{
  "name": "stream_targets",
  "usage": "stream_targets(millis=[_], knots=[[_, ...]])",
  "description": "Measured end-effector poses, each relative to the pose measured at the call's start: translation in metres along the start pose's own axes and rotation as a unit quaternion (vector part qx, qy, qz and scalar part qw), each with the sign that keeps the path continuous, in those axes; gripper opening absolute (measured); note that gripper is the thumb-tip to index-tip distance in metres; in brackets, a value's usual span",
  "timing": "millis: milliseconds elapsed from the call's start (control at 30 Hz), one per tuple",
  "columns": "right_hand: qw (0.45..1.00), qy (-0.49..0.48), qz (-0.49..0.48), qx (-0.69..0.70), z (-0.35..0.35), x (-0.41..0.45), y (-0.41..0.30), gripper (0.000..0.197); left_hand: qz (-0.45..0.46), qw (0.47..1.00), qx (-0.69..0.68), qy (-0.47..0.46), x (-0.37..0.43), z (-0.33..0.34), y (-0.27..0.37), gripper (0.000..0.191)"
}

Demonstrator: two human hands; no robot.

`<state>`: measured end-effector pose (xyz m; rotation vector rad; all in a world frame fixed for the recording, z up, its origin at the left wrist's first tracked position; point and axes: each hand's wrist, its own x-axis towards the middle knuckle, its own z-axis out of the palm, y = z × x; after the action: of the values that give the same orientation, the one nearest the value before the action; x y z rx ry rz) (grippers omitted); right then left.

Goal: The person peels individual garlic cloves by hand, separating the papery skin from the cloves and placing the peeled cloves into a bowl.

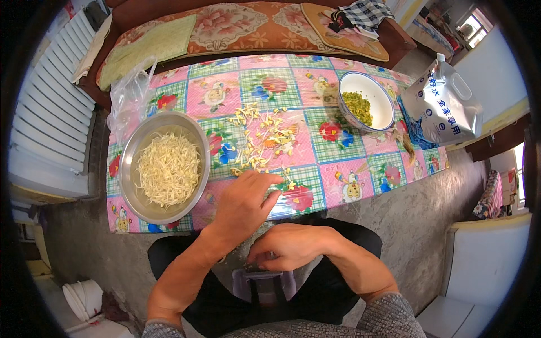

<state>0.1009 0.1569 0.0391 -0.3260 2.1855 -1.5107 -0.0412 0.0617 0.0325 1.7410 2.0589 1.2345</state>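
My left hand (pixel 249 200) is at the near edge of the patterned tablecloth (pixel 355 181), thumb and forefinger apart, beside loose bean sprouts (pixel 274 135) scattered on the cloth. Nothing shows between those fingertips. My right hand (pixel 291 247) hangs over my lap, below the table edge, with curled fingers; whether it holds anything is hidden. To the left stands a steel basin (pixel 206 169) with a heap of bean sprouts (pixel 169 169) in water. At the back right, a white bowl (pixel 382 97) with a blue rim holds green bean hulls or similar bits (pixel 359 109).
A clear plastic bag (pixel 131 97) lies at the table's left end. A silver water pouch (pixel 441 105) with a handle stands at the right end. Behind the table is a sofa with a floral cover (pixel 236 25). A white bucket (pixel 83 299) stands on the floor at lower left.
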Motion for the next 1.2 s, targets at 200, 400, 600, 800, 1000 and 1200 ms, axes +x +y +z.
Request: stream_targets(millis=[200, 400, 600, 800, 1000, 1200], knots=[[0.999, 0.006, 0.0, 0.04, -0.009, -0.012, 0.0, 0.029, 0.033, 0.998, 0.045, 0.022, 0.008, 0.019, -0.007, 0.025], [0.997, 0.062, 0.013, 0.052, -0.027, -0.028, -0.005, 0.026, 0.035, 0.996, 0.084, 0.019, 0.01, 0.027, -0.013, 0.022], [0.911, 0.339, 0.027, 0.234, -0.043, -0.042, 0.018, 0.012, 0.042, 0.996, 0.049, 0.058, 0.013, 0.023, -0.012, 0.021], [0.821, 0.509, 0.015, 0.257, -0.044, -0.027, 0.017, 0.023, -0.274, 0.849, -0.451, 0.013, 0.02, -0.003, -0.01, 0.018], [0.823, 0.517, -0.02, 0.232, -0.037, -0.015, 0.01, 0.02, -0.314, 0.754, -0.577, -0.013, 0.016, -0.007, -0.014, 0.018], [0.824, 0.523, -0.02, 0.218, -0.036, -0.012, 0.011, 0.016, -0.331, 0.729, -0.599, -0.01, 0.013, -0.008, -0.017, 0.016]])
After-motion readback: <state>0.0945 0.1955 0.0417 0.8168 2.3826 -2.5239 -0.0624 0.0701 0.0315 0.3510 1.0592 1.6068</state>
